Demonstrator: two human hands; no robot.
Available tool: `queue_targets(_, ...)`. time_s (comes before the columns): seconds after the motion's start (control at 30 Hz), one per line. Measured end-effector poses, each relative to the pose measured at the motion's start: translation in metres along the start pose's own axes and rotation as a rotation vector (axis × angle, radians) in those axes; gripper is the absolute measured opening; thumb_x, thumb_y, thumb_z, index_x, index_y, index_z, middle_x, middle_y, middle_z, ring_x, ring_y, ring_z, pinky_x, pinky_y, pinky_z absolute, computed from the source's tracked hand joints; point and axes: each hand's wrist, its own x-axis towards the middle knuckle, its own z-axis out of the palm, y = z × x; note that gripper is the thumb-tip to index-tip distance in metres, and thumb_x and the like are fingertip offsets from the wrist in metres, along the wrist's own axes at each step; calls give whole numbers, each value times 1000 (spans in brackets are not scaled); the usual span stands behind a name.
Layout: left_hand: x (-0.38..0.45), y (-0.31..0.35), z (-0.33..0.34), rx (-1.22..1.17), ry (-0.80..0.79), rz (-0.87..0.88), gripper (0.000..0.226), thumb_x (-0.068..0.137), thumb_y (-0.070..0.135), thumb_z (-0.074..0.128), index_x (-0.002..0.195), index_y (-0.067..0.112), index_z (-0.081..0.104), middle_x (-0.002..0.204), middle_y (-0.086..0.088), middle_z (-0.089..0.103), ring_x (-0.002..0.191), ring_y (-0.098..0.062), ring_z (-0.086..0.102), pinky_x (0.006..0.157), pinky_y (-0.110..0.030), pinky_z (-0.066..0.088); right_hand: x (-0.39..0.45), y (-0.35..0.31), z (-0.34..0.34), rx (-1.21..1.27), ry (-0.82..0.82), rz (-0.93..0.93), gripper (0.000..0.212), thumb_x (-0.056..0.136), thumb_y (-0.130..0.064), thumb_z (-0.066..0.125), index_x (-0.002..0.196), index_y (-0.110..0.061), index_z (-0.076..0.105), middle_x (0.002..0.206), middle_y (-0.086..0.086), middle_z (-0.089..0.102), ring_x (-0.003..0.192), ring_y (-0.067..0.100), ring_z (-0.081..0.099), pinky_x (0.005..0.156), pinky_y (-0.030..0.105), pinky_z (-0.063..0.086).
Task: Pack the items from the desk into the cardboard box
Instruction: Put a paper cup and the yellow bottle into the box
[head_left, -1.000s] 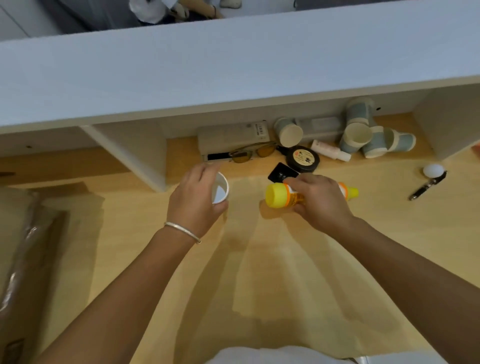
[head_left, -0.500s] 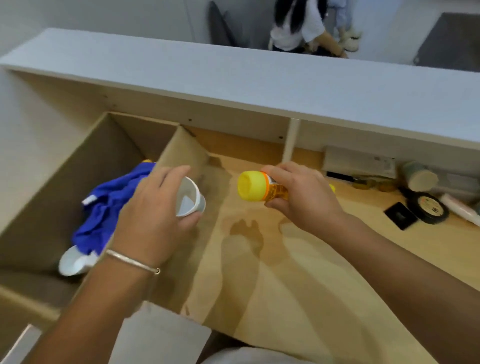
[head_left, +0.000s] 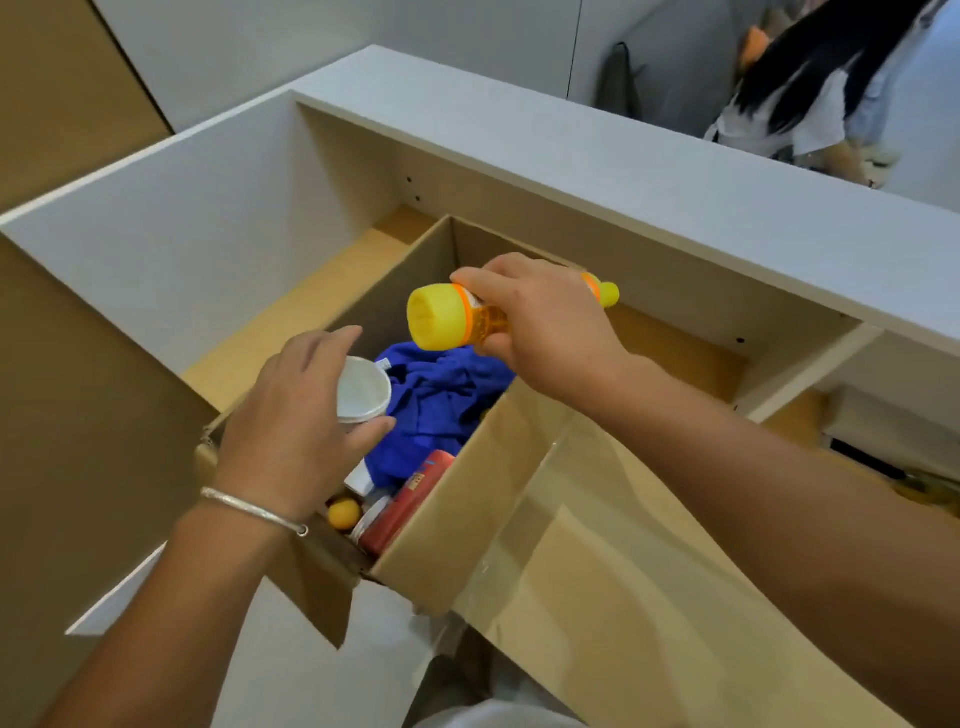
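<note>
Cardboard box (head_left: 467, 530) is sitting open on the wooden surface (head_left: 311, 291) as two hands are hovering over it with items.

The left hand (head_left: 291, 436) is holding a white paper cup (head_left: 361, 389) on its side above the near left part of the box, fingers (head_left: 332, 343) wrapped around the cup's body. The right hand (head_left: 540, 317) is gripping a yellow-capped orange bottle (head_left: 447, 317) lying level over the box's middle, fingers clamped on its labelled body. Inside the box, a blue cloth (head_left: 436, 405) is lying bunched beside a red canister (head_left: 410, 499) and a small orange ball (head_left: 344, 513). A silver bracelet (head_left: 249, 512) is circling the left wrist. Another person (head_left: 800, 88) is standing beyond the grey partition (head_left: 571, 156).
</note>
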Motion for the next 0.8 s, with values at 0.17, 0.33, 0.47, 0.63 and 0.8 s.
queue_targets(0.17,-2,-16,1,-14,-12,-25,82,71,44,78,140,26,38,134,0,47,118,-25,48,78,-39,47,21,-4,24,-79,-105,-65,64,79,-19,71,138,-27,47,132,2,54,119,27,49,102,46,33)
queue_targets(0.33,-2,-12,4,-9,-14,-31,79,72,39,78,139,23,39,133,-2,47,118,-27,49,78,-41,48,7,3,39,-83,-179,-31,70,81,-6,63,143,-29,39,142,-1,44,135,21,34,113,51,17)
queue_targets(0.47,1,13,9,-22,-24,-2,77,72,33,79,138,22,41,132,-2,48,118,-27,48,82,-42,47,-30,29,30,-9,-126,65,59,84,-11,59,138,-29,46,138,-2,48,129,21,41,110,45,26)
queue_targets(0.63,6,78,24,-50,-86,108,75,72,39,76,138,24,42,133,2,46,119,-25,47,84,-42,46,-116,86,11,36,-28,285,53,83,-24,69,132,-33,51,131,-7,55,124,16,47,108,44,37)
queue_targets(0.8,8,166,58,-129,-121,318,75,69,31,81,135,16,48,127,-5,52,117,-24,48,92,-38,42,-224,159,-7,-3,-48,564,55,84,-33,69,134,-32,49,133,-7,54,122,17,48,103,40,41)
